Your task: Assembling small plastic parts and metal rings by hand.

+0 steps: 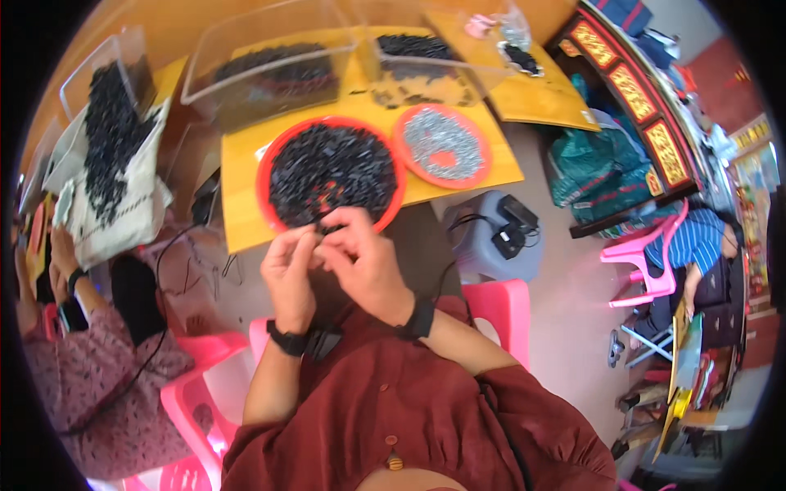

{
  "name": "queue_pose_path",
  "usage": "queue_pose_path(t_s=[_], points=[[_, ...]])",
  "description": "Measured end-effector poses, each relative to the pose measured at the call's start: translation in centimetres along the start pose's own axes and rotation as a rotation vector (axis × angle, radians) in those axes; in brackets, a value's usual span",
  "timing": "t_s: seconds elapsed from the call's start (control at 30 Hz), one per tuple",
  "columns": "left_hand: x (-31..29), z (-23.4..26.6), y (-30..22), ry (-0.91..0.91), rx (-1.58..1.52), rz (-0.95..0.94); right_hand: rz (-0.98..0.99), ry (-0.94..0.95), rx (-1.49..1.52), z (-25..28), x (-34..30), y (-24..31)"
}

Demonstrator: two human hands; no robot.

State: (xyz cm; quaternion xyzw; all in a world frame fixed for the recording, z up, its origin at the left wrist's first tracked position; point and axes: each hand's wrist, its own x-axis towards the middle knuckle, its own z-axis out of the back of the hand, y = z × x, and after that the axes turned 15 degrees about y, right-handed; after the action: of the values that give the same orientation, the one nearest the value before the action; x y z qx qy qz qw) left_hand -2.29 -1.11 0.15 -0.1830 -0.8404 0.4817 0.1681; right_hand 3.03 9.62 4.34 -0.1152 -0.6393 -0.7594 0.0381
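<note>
Small black part (pixel 326 230) pinched between both hands' fingertips, above red tray's near rim

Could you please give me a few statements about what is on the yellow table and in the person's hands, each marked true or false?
1. The larger red tray holds small black parts. True.
2. The smaller red tray holds black parts too. False: silvery metal pieces.
3. Left hand and right hand meet at the larger tray's near rim. True.
4. The clear bins stand empty. False: they hold black parts.
</note>
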Motion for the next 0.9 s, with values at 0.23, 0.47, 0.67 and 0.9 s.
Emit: queue_pose_path(t_s=[0.23,0.47,0.67,0.9], points=[[0.6,0.0,0.0,0.11,-0.201,0.108,0.194,0.18,-0.557,3.1,0.4,1.1],[0.5,-0.4,-0.7,0.164,-0.357,0.17,0.229,0.341,-0.681,4.2,0.9,1.3],[0.3,0.8,-0.2,0.311,-0.408,0.3,0.323,0.355,-0.866,4.3,1.2,0.9],[0.3,0.9,-0.1,0.375,-0.169,0.412,0.324,0.396,-1.061,5.4,1.0,0.2]])
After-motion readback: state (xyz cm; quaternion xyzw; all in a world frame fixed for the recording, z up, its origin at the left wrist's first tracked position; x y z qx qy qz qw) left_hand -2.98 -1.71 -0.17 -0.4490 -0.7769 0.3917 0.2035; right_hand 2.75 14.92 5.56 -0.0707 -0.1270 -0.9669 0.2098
